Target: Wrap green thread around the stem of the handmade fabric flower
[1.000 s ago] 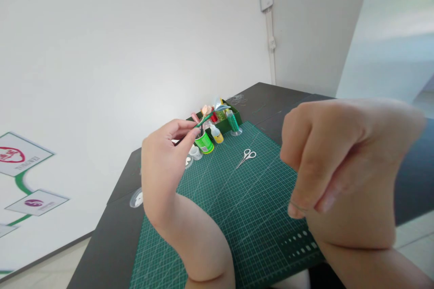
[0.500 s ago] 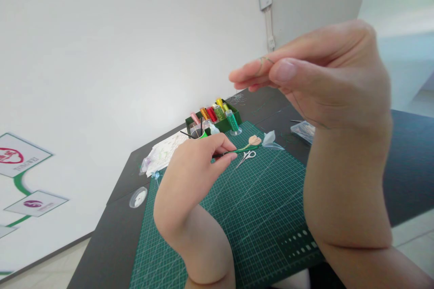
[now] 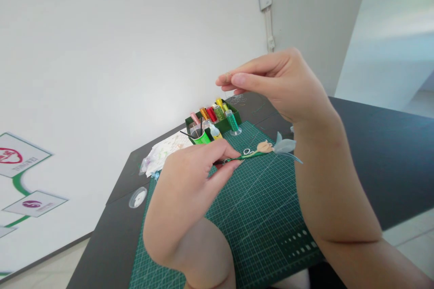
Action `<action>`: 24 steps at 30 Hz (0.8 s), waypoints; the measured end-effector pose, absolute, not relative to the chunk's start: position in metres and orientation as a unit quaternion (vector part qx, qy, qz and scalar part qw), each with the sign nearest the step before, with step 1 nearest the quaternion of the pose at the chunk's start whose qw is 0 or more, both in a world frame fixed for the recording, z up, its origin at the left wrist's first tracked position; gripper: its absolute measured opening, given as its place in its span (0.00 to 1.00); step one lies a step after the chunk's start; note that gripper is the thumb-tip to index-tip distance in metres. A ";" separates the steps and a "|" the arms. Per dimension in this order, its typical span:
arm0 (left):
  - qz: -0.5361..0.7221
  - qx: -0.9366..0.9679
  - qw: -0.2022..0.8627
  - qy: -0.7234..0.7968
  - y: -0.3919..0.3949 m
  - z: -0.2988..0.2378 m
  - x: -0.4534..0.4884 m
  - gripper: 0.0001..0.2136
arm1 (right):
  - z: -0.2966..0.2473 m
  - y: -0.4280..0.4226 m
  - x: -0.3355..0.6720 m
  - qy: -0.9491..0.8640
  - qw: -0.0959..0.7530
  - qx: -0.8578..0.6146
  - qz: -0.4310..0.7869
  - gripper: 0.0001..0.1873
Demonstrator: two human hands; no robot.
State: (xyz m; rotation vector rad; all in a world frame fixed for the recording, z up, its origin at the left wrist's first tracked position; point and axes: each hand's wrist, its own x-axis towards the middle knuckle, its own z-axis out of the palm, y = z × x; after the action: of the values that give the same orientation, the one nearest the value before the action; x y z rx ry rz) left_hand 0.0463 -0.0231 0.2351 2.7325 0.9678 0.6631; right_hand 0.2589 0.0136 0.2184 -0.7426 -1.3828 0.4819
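Note:
My left hand is closed in a pinch on the green stem of a small handmade flower, which has a peach bud and pale blue petals and points right over the green cutting mat. My right hand is raised above it, thumb and fingers pinched on a fine thread that is barely visible. The small scissors lie on the mat, mostly hidden behind the flower stem.
A dark green box with several coloured thread spools stands at the mat's far edge, beside a green cup and a green spool. Crumpled plastic and paper and a small clear lid lie at left on the black table.
My right hand rose from low near the mat, then moved left and a little lower. My left hand came down from the spool box and now holds the flower out to the right.

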 end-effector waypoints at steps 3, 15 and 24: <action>0.237 0.915 0.069 0.319 -0.024 0.236 0.046 0.05 | 0.219 0.018 0.256 -0.608 0.681 -0.339 0.228 0.06; 0.318 0.887 0.024 0.335 -0.028 0.236 0.042 0.04 | 0.215 0.035 0.256 -0.613 0.654 -0.359 0.259 0.08; 0.421 0.836 -0.015 0.352 -0.033 0.235 0.041 0.10 | 0.210 0.041 0.262 -0.657 0.535 -0.412 0.337 0.11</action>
State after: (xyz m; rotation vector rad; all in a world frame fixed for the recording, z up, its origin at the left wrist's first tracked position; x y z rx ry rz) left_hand 0.0406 -0.0327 0.2351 2.6522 1.1160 1.3360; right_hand 0.2619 0.0408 0.2097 -0.9806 -1.5643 0.8031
